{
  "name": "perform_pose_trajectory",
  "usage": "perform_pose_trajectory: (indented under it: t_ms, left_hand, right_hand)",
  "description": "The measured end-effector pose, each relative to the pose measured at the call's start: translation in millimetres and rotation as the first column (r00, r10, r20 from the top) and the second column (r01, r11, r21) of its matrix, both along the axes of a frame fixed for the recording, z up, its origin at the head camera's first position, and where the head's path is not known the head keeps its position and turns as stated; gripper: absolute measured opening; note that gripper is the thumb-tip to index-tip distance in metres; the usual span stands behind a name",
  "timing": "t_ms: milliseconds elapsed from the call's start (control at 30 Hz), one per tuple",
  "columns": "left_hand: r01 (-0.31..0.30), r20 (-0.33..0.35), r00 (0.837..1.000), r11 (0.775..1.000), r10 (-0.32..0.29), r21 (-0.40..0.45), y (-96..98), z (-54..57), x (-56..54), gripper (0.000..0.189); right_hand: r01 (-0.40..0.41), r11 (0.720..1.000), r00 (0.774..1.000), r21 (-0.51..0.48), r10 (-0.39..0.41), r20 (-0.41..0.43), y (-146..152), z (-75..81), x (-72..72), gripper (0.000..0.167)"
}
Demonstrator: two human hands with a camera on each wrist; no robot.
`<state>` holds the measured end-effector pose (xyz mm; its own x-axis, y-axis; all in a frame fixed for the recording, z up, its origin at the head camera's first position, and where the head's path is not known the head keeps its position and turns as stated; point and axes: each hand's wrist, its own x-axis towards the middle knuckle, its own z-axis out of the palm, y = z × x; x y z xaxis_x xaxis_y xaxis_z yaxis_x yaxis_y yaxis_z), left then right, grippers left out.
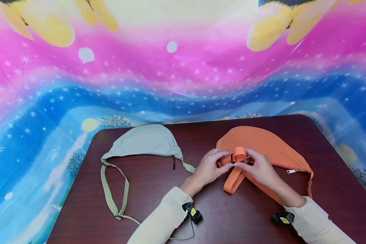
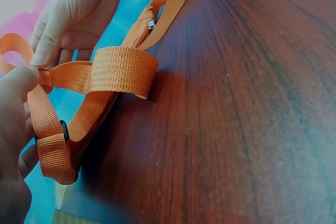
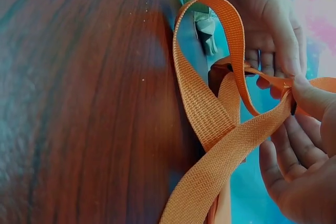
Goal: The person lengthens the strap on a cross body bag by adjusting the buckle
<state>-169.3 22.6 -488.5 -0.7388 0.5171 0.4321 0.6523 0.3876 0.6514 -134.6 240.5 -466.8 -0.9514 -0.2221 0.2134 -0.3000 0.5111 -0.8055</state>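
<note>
An orange waist bag (image 1: 256, 142) lies on the table at the right, and both hands are raised over its near side. The left hand (image 1: 209, 166) pinches the bag's orange webbing strap (image 2: 123, 72) between thumb and fingers. Opposite it, the right hand (image 1: 263, 169) pinches the same strap, the thumb tips nearly meeting. Loops of the strap stand above and hang below the fingers. A dark slider buckle (image 2: 64, 129) sits on the strap by the left hand. What lies directly under the thumbs is hidden.
A pale green waist bag (image 1: 143, 140) lies at the left, its strap (image 1: 108, 189) looped toward the front. The dark wooden table (image 1: 158, 189) has a patterned cloth (image 1: 183, 78) behind it. A thin cable (image 1: 192, 230) runs below the left wrist camera (image 1: 193, 213).
</note>
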Motion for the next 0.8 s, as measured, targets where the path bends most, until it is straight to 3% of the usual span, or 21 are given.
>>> perform_pose_trajectory:
  t_ms: [233,467,667,800]
  left_hand:
    - [-0.002,0.053,0.999,1.000,0.001,0.019,-0.6,-0.2,-0.2,0.034]
    - [0.015,0.044,0.999,1.000,-0.017,0.025,-0.5,1.1,0.1,0.032]
    - [0.018,0.045,0.999,0.999,-0.020,0.041,-1.1,0.8,-0.3,0.031]
    - [0.024,0.044,0.999,0.998,-0.027,0.057,-2.1,0.1,-1.4,0.029]
  right_hand:
    - [-0.024,0.999,1.000,-0.030,0.024,-0.004,0,-0.8,-2.9,0.041]
    - [-0.059,0.997,0.998,-0.049,0.059,0.018,1,1.8,-1.5,0.042]
    - [-0.115,0.991,0.986,-0.060,0.122,0.118,9,2.8,-0.1,0.043]
    - [-0.139,0.988,0.973,-0.067,0.149,0.175,15,2.1,0.9,0.033]
